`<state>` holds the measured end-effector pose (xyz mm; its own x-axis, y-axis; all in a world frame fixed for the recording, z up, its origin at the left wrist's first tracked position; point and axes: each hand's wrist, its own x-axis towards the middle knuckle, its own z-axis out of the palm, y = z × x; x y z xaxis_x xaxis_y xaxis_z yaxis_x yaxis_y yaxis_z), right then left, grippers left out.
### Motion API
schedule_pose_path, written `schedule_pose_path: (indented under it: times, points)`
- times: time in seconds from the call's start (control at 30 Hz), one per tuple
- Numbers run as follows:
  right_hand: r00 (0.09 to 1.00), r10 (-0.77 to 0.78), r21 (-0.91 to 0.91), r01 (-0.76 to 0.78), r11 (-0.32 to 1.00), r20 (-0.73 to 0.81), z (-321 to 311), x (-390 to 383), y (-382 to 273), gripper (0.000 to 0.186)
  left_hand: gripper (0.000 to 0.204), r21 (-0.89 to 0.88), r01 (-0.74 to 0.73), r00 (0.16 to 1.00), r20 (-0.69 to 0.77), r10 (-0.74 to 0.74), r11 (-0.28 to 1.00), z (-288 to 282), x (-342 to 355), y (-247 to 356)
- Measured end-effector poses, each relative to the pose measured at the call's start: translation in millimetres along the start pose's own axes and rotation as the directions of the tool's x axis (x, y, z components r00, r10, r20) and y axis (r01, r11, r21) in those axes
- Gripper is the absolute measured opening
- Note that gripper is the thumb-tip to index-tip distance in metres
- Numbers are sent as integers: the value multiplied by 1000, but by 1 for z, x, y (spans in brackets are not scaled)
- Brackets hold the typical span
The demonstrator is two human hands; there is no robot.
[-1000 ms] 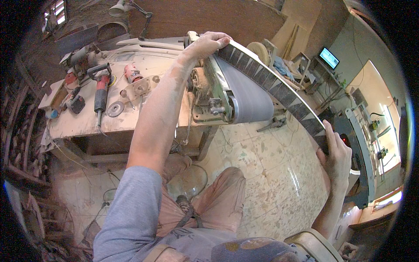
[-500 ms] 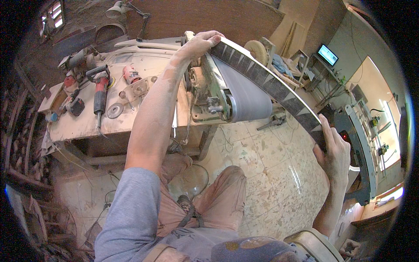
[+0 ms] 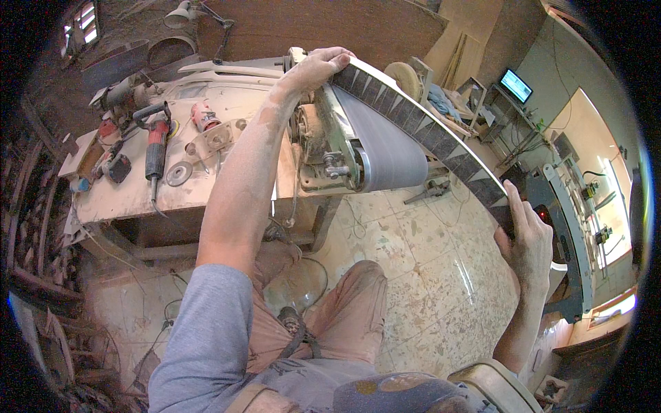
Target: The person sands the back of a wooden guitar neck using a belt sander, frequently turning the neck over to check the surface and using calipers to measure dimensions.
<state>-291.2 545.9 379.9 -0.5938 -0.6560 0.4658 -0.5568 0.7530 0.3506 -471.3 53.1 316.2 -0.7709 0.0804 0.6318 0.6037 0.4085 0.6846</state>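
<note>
A long strip (image 3: 428, 128), dark with pale triangular marks on its face and a white top edge, stretches between my two hands. It looks curved in this view. My left hand (image 3: 321, 67) is closed round its far left end. At its near right end, my right hand (image 3: 527, 230) grips it with the fingers over the edge and the thumb below. The strip lies along the far right side of the grey belt (image 3: 389, 148) of a belt sander (image 3: 339, 168); I cannot tell whether they touch or whether the belt runs.
On the wooden workbench (image 3: 124, 196) at the left lie a red and black angle grinder (image 3: 158, 141), a grey disc (image 3: 180, 173) and a red power tool (image 3: 204, 117). A lit monitor (image 3: 516, 85) stands far right. A grey machine rail (image 3: 568, 241) is beside my right hand.
The view has shifted very slightly. Both hands keep their hold on the strip, which stays in nearly the same place by the belt.
</note>
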Motion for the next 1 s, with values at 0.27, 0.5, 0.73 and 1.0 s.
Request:
schedule_pose_path:
  times: [0.27,0.5,0.73,1.0]
  points:
    - [1000,8,15,-8,1000,15,-4,1,-7,96,41,-19,1,1000,19,-1,1000,-1,2,-6]
    - [1000,-11,21,11,1000,17,-5,2,-8,96,37,10,34,999,19,-34,999,-6,-1,0]
    - [999,-15,8,15,1000,48,1,8,3,94,37,39,55,998,-34,-53,998,-4,-11,21]
    - [999,-41,28,41,999,-1,7,11,17,92,41,75,43,999,-23,-42,996,-2,-7,17]
